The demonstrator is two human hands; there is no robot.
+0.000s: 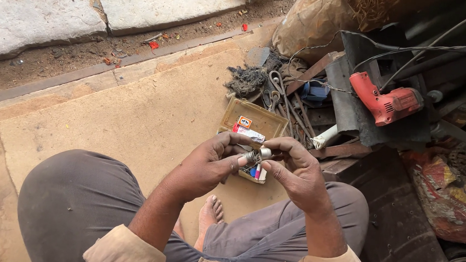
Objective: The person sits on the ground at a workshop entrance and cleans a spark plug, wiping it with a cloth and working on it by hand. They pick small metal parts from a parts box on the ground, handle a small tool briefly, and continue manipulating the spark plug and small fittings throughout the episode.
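Rolled tan cuffs and grey-trousered knees fill the bottom of the view, with one bare foot (pixel 211 212) resting on the brown floor board (pixel 134 117) between the legs. Above the foot, both hands meet over a small silver metal part (pixel 257 154), a short cylindrical piece held just in front of an open tan box (pixel 256 122). The left hand (pixel 208 165) has its fingers curled closed, thumb and forefinger pinching the near end of the metal part. The right hand (pixel 296 172) closes on the far end of the same part from the other side, its fingertips pressed to it. What the part is exactly cannot be told at this size.

Directly behind the hands, the box holds a small white and orange packet and a red and white tube; more small coloured items show at the box's near edge under the hands. Beyond the box, to its far side, lies a dark tuft of fibres (pixel 246 79) and a tangle of metal wires and rods (pixel 290 105). Right of the box, a red power drill (pixel 385 101) lies on a dark sheet, its cable running off upward. Further right of the box sits a crumpled printed bag (pixel 452 195). Far from the box, on its left, grey stone slabs (pixel 43 10) edge a strip of dirt.
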